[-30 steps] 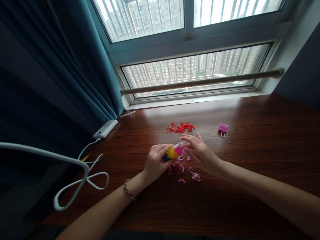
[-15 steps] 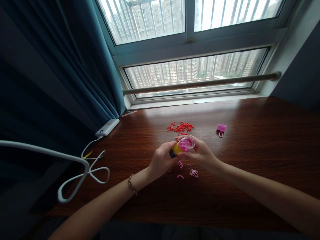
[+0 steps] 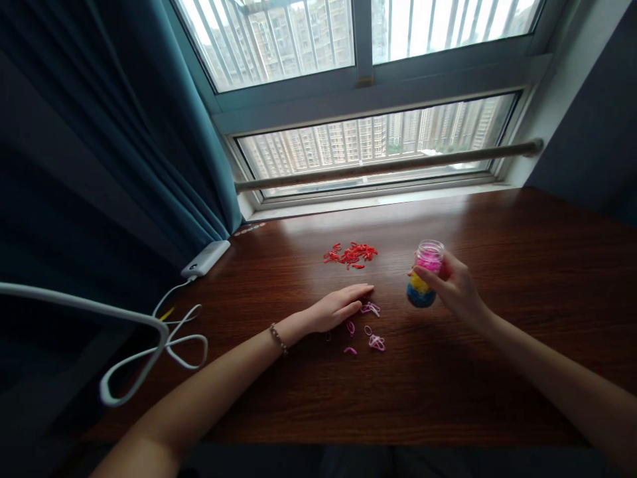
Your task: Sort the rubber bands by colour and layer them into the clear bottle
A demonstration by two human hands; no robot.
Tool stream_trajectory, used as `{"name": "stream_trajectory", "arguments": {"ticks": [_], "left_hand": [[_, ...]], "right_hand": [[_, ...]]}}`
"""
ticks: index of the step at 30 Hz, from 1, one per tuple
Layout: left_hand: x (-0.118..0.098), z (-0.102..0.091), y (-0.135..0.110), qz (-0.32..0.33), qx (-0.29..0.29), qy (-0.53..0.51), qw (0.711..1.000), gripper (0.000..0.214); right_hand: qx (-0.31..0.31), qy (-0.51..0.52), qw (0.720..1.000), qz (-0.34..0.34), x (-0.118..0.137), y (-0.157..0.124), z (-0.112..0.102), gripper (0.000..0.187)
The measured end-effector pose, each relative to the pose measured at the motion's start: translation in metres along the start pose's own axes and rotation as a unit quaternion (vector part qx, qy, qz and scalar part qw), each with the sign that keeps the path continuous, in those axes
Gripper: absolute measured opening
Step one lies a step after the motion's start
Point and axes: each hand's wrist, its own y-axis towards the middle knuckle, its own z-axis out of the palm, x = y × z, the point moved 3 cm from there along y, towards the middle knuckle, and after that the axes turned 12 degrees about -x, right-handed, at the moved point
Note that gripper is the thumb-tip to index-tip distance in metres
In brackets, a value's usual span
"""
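Observation:
My right hand [image 3: 456,285] is wrapped around a clear jar [image 3: 424,273], which is upright and without a lid. Blue, yellow and pink layers, which look like small elastic bands, fill it from bottom to top. Palm down on the table, my left hand [image 3: 336,309] has its fingers stretched out and holds nothing. Its fingertips lie beside a few pink bands [image 3: 371,309]. Closer to me are more loose pink bands [image 3: 377,342]. A pile of red bands [image 3: 352,254] is spread beyond my left hand.
The brown wooden table [image 3: 537,318] reaches to the window [image 3: 388,143]. At the left lie a white power bank [image 3: 206,257] and its looped white cable [image 3: 174,348], beside the blue curtain [image 3: 209,146].
The jar has moved right, away from my left hand, and stands more upright in my right hand. My left hand has let go and lies on the table. The pink piece at right is now hidden.

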Motion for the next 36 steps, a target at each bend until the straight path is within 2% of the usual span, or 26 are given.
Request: {"name": "stream_trajectory", "arguments": {"ticks": [4, 7, 10, 12, 14, 16, 19, 24, 27, 31, 36], "left_hand": [[-0.033, -0.011, -0.006, 0.035, 0.030, -0.092, 0.995, 0.039], [-0.043, -0.020, -0.018, 0.012, 0.041, -0.123, 0.991, 0.042], [-0.034, -0.025, -0.038, -0.053, 0.007, -0.026, 0.998, 0.067], [-0.023, -0.027, -0.055, -0.128, -0.026, 0.082, 0.988, 0.087], [-0.015, -0.026, -0.069, -0.194, -0.032, 0.146, 0.969, 0.092], [-0.014, -0.021, -0.075, -0.216, -0.024, 0.165, 0.962, 0.095], [-0.021, -0.013, -0.066, -0.215, -0.020, 0.140, 0.966, 0.088], [-0.032, -0.003, -0.032, -0.228, -0.010, 0.087, 0.970, 0.065], [-0.035, 0.003, -0.017, -0.221, 0.018, 0.057, 0.973, 0.066], [-0.041, 0.010, -0.008, -0.218, 0.044, 0.035, 0.974, 0.060], [-0.046, 0.015, -0.002, -0.208, 0.017, 0.032, 0.977, 0.039]], "right_hand": [[0.015, 0.010, 1.000, -0.003, 0.001, -0.002, 0.002, 0.033], [0.019, 0.006, 1.000, -0.003, 0.001, -0.003, 0.003, 0.034], [0.026, 0.002, 1.000, -0.003, 0.002, -0.005, 0.004, 0.032], [0.033, 0.003, 0.999, -0.003, 0.004, -0.006, 0.004, 0.031], [0.041, 0.004, 0.999, -0.003, 0.007, -0.007, 0.004, 0.030], [0.048, 0.001, 0.999, -0.004, 0.010, -0.008, 0.005, 0.029], [0.054, -0.011, 0.998, -0.006, 0.013, -0.009, 0.004, 0.028], [0.064, -0.024, 0.998, -0.011, 0.014, -0.009, 0.003, 0.028], [0.068, -0.033, 0.997, -0.012, 0.013, -0.008, 0.003, 0.029], [0.067, -0.037, 0.997, -0.016, 0.013, -0.007, 0.002, 0.029], [0.065, -0.051, 0.995, -0.059, 0.020, -0.007, 0.001, 0.030]]}}
